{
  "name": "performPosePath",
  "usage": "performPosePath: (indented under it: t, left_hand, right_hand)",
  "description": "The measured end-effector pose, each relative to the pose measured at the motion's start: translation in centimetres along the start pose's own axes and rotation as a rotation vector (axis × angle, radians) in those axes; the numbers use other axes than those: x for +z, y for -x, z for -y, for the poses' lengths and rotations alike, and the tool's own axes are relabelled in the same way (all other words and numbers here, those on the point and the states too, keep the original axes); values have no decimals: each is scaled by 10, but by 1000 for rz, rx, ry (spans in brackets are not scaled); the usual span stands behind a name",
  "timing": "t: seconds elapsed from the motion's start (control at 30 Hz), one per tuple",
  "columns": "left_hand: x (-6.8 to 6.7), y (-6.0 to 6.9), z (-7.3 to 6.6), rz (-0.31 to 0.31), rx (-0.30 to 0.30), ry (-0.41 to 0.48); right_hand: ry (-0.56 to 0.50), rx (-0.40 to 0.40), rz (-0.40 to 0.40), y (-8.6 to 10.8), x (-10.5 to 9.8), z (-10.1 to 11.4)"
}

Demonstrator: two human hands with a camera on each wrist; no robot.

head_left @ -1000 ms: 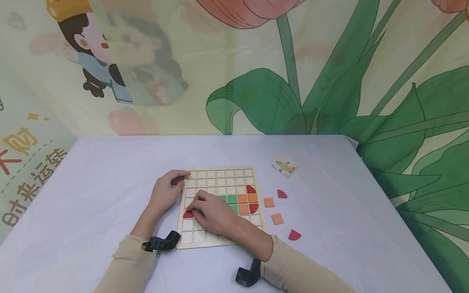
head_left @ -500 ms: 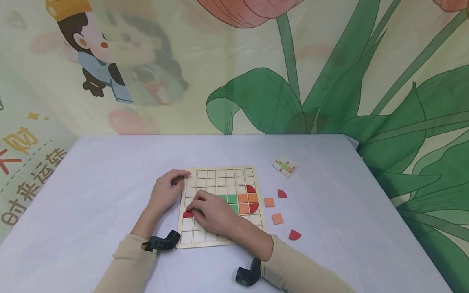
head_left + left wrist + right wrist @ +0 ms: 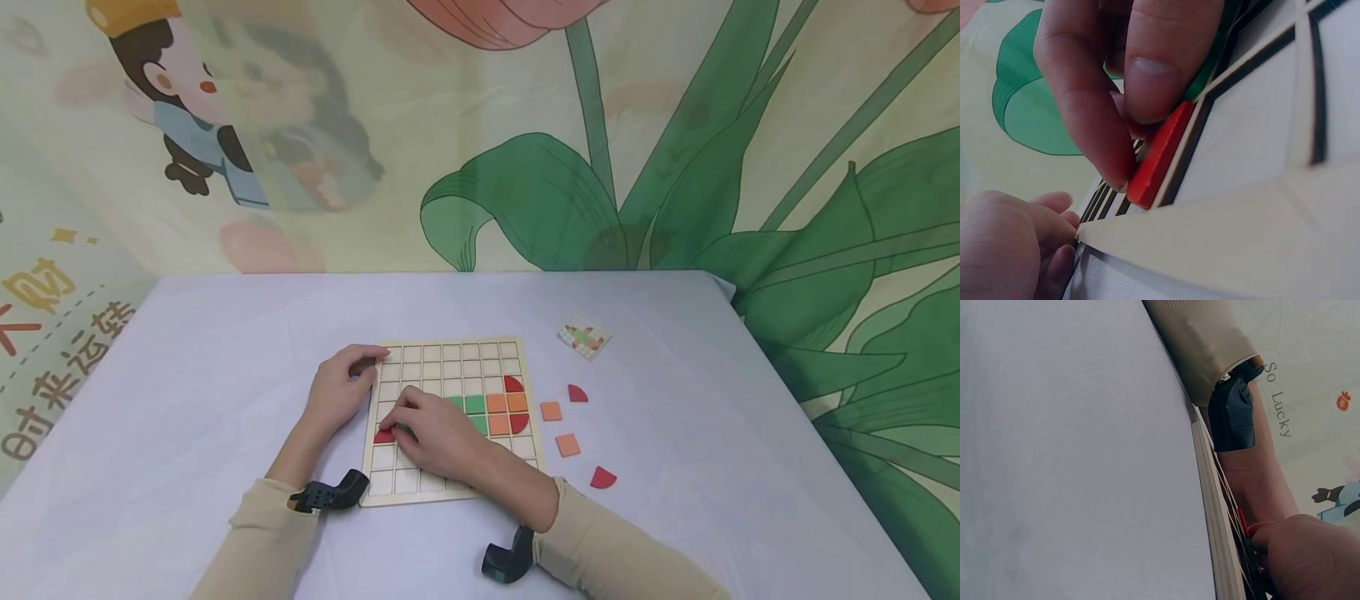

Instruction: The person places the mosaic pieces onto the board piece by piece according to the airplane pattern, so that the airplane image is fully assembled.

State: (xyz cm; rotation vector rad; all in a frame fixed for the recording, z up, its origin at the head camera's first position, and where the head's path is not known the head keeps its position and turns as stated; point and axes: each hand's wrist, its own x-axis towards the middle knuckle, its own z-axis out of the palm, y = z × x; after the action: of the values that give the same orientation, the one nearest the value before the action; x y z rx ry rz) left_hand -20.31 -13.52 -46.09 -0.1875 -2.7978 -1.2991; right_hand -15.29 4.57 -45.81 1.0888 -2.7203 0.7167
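A wooden grid board lies on the table in the head view. My left hand holds its upper left corner and edge with bent fingers; the same hand shows at lower left in the left wrist view. My right hand reaches across the board and pinches a red quarter-circle tile at the left column, between thumb and finger. That tile stands slightly tilted over its cell. Partly under the hand lie green square tiles. Orange square tiles and more red quarter-circle tiles fill cells at the right.
To the right of the board, loose orange square tiles and red quarter-circle tiles lie on the white cloth. Farther back is a small pattern card. A printed backdrop hangs behind the table. Black wrist cameras sit on both wrists.
The head view has shifted very slightly. Both hands and the tiles keep their places.
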Motion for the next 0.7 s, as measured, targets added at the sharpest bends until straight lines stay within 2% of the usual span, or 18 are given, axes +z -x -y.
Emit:
performPosePath:
  t: [0.7]
  left_hand:
    - [0, 0, -1, -13, 14, -4]
  right_hand:
    - [19, -5, -4, 0, 2, 0]
